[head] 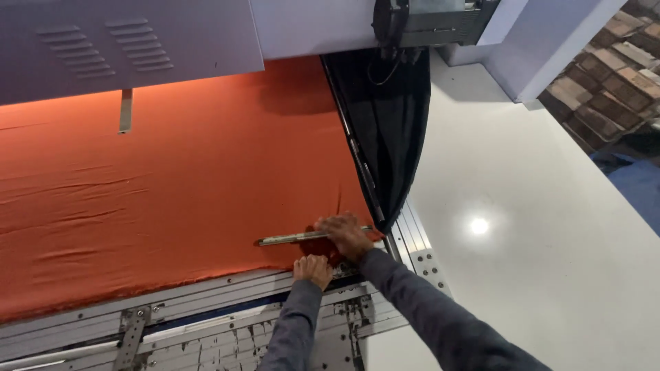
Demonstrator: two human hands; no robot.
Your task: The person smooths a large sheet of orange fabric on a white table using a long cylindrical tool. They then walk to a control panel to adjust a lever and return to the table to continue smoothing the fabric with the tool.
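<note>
A wide sheet of orange fabric [172,192] lies spread flat across a machine bed. Near its right front corner, a slim metal rod [289,239] lies across the cloth. My right hand [346,233] presses down on the rod's right end and the fabric beneath it, fingers spread. My left hand [313,269] is at the fabric's front edge just below, fingers curled on the bunched orange cloth. Both arms wear dark grey sleeves.
A grey machine housing [124,45] with vents hangs over the fabric's far side. Dark cloth [395,130] drapes down at the fabric's right edge. Metal rails [206,316] run along the front. A white glossy surface [536,227] extends right; stacked bundles [612,75] sit beyond.
</note>
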